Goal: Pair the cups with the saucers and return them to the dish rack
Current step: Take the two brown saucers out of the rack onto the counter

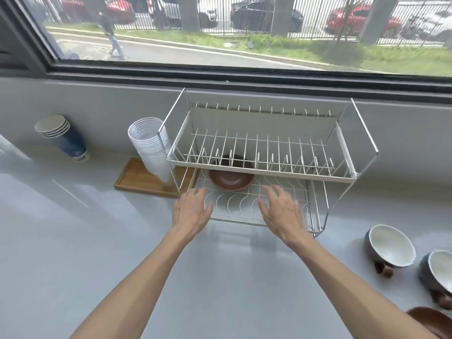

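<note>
A two-tier white wire dish rack (261,167) stands on the grey counter under the window. One brown saucer (231,179) lies on its lower shelf, toward the back left. My left hand (190,207) and my right hand (281,211) hover at the front edge of that lower shelf, fingers spread, holding nothing. Two grey cups with white insides and brown handles lie on the counter at the right, one (389,245) nearer the rack, the other (437,272) at the frame edge. Another brown saucer (430,320) shows at the bottom right corner.
A stack of clear plastic cups (150,148) leans on a wooden tray (144,179) just left of the rack. A stack of blue paper cups (63,138) lies tilted further left. The wall and the window sill run right behind the rack.
</note>
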`<state>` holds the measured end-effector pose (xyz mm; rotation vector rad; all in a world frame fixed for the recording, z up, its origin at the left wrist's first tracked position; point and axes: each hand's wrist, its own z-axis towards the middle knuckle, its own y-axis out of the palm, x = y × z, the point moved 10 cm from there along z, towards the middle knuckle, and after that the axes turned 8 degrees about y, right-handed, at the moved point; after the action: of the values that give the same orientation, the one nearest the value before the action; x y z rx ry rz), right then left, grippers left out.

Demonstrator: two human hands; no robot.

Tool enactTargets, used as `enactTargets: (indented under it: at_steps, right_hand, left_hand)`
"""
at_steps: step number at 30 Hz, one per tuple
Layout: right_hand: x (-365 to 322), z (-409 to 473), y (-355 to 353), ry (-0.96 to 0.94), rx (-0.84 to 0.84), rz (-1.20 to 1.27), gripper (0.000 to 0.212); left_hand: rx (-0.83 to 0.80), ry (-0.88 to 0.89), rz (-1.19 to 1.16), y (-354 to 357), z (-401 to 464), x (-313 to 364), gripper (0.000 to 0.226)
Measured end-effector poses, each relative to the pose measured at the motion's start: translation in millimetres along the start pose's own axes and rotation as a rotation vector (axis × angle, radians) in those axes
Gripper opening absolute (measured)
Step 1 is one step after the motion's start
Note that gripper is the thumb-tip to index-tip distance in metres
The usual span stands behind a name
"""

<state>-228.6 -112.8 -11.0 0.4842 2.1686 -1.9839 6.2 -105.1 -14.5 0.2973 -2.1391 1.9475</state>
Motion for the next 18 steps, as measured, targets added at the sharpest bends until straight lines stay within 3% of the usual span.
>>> enactTargets:
  at_steps: [18]
  right_hand:
    - [-31,89,20,0.039,-0.003,0.024,0.030]
  left_hand:
    - [0.001,-0.080,-0.211,23,101,-13,0.048]
